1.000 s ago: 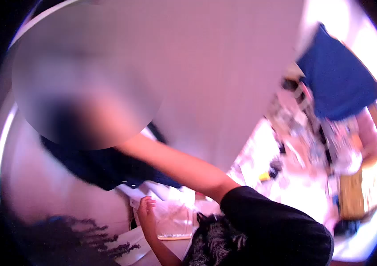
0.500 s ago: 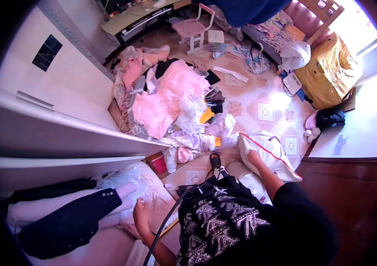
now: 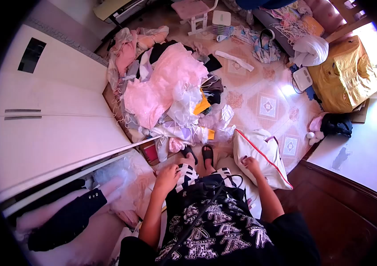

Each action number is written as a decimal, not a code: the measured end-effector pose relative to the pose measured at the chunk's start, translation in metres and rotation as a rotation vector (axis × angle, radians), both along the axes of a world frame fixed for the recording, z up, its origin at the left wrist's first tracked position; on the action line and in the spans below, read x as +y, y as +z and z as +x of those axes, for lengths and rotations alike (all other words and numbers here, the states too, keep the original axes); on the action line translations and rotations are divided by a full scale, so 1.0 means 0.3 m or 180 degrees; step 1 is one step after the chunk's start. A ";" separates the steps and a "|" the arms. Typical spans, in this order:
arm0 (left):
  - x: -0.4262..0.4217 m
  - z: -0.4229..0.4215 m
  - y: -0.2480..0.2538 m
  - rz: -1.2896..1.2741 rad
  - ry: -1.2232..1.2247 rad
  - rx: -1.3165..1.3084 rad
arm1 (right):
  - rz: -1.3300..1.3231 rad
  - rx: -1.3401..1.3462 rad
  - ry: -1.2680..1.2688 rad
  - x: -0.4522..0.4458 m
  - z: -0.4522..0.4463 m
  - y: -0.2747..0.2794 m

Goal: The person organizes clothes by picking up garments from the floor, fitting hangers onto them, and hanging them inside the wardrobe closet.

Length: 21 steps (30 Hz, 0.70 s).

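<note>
My left hand hangs loosely with fingers slightly bent, beside the black-and-white patterned shorts; nothing shows in it. My right hand is over the near left side of a white bag with a red zipper edge; its fingers are loosely apart and hold nothing I can see. Whether they touch the bag I cannot tell. In the wardrobe at lower left hang a dark buttoned garment and pale clothes beside clear plastic.
A pile of clothes with a pink dress covers the floor ahead. White wardrobe doors stand at left. A yellow bag sits at right, near a dark bag. A pink chair and stacked stool stand at the back.
My left hand has moved from beside the wardrobe clothes up and right to the shorts. My right hand has drawn slightly back on the bag. The view has turned, and the wardrobe door appears swung further across.
</note>
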<state>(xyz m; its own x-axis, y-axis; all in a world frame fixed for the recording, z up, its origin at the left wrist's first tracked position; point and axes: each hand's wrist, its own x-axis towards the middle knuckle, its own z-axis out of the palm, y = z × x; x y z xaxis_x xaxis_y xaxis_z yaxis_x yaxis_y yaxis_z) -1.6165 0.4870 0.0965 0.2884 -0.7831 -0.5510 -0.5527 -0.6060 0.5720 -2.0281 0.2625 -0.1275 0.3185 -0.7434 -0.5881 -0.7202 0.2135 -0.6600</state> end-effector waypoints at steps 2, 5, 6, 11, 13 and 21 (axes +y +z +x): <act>-0.046 0.030 -0.006 0.0179 -0.0111 -0.0022 | -0.0457 0.0349 0.0706 0.047 0.058 -0.048; -0.029 0.096 -0.203 0.0108 0.0437 0.0675 | -0.0533 0.0673 0.0624 0.095 0.231 0.135; 0.003 0.101 -0.298 0.0151 0.0473 0.0758 | -0.0658 0.0677 0.0487 0.116 0.234 0.126; 0.062 0.076 -0.690 0.0829 0.1324 0.0147 | -0.1163 0.0871 0.0941 0.022 0.277 0.003; 0.096 0.004 -0.852 0.0722 0.1818 0.0518 | -0.0288 0.1257 0.1003 -0.091 0.425 0.070; -0.131 -0.061 -1.518 0.0733 0.1955 0.0530 | 0.0094 0.2903 0.3498 -0.296 0.760 -0.369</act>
<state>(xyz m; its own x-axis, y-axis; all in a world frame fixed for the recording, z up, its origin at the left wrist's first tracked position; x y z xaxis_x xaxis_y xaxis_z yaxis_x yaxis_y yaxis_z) -1.6347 0.4478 -0.3588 0.5404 -0.3615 -0.7598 0.0153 -0.8986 0.4385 -1.8001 0.1737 -0.2383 0.2234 -0.3553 -0.9077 -0.6890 -0.7163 0.1108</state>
